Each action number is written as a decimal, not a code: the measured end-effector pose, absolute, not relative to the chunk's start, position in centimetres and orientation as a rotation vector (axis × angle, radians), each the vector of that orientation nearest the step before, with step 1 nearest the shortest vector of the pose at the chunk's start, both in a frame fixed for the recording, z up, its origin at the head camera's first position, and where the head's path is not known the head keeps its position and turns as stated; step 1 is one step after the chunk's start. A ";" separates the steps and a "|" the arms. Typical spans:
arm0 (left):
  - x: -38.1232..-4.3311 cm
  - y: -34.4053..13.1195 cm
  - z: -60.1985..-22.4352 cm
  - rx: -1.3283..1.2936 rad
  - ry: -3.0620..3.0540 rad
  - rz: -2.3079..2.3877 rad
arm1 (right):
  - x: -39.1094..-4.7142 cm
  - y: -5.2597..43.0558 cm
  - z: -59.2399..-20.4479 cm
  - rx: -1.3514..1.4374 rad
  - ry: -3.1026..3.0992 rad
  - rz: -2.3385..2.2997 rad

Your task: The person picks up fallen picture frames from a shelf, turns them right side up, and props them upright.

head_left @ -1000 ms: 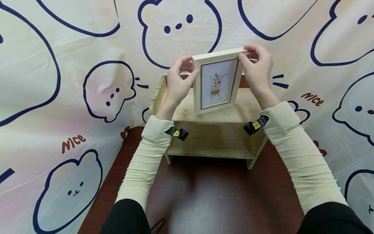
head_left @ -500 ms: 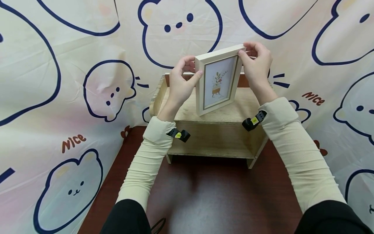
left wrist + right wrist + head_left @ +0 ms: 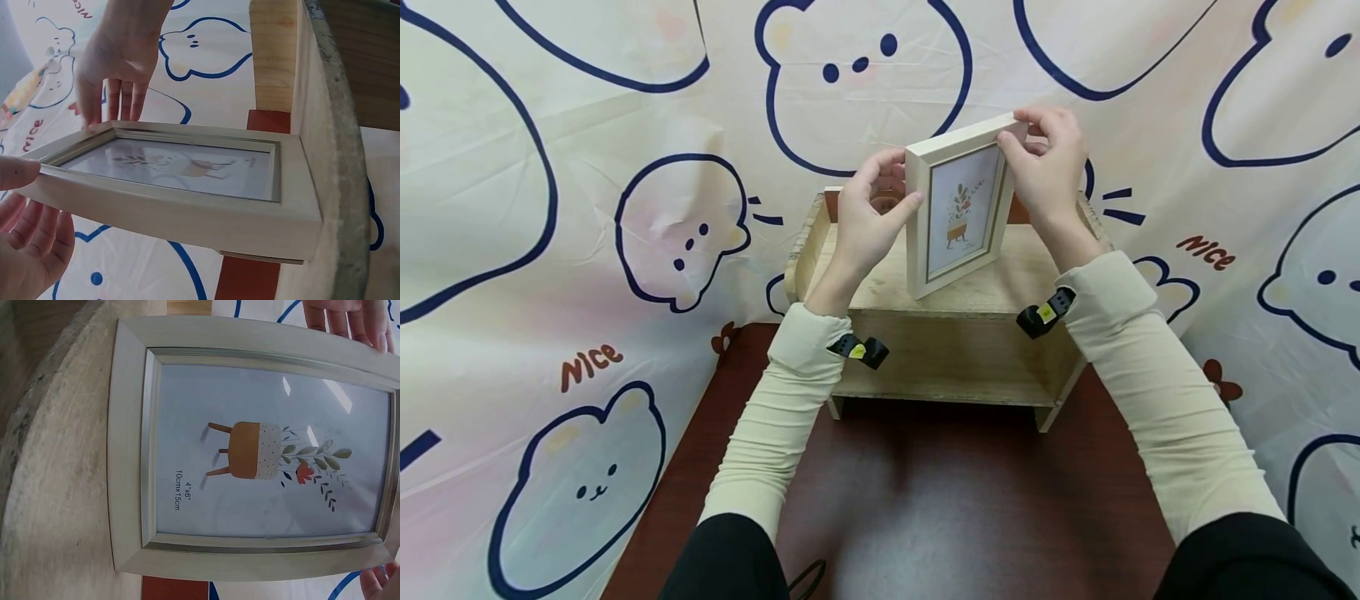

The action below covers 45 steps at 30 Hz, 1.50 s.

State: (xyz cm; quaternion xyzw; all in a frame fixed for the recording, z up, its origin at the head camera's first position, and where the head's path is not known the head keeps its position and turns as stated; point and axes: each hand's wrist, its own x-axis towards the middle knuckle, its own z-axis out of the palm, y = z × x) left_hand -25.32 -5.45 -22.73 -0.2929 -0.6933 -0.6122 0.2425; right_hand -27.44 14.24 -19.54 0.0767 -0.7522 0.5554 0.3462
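A cream picture frame (image 3: pixel 958 208) with a potted-plant print stands upright on the top board of a small wooden shelf (image 3: pixel 872 279). It is turned at an angle, its left side nearer the shelf's front edge. My left hand (image 3: pixel 868 212) holds the frame's left edge near the upper corner, thumb on the front and fingers behind. At the upper right corner my right hand (image 3: pixel 1048 162) pinches the frame, thumb in front. In the left wrist view the frame's lower end (image 3: pixel 306 212) meets the board. The right wrist view shows the print (image 3: pixel 262 450) close up.
Below the top board, the shelf has a lower board (image 3: pixel 940 379) and short legs. It stands on a dark reddish-brown table (image 3: pixel 970 500). A cloth with bear drawings (image 3: pixel 647 108) hangs behind and at both sides. A black cable loop (image 3: pixel 807 577) lies near the front.
Both hands have turned the frame so that it faces more to the right. Its left side has moved slightly right and forward, and the right hand has shifted left with its corner.
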 end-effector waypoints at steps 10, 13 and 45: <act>-25.3 -5.8 -23.9 -0.805 -1.919 -1.691 | -25.8 12.8 -20.1 0.284 -2.104 1.270; -25.3 -6.0 -24.5 -0.817 -1.916 -1.707 | -25.4 12.1 -20.0 0.256 -2.163 1.242; -25.3 -5.5 -26.4 -0.836 -1.854 -1.850 | -25.8 10.0 -19.2 0.091 -2.037 1.778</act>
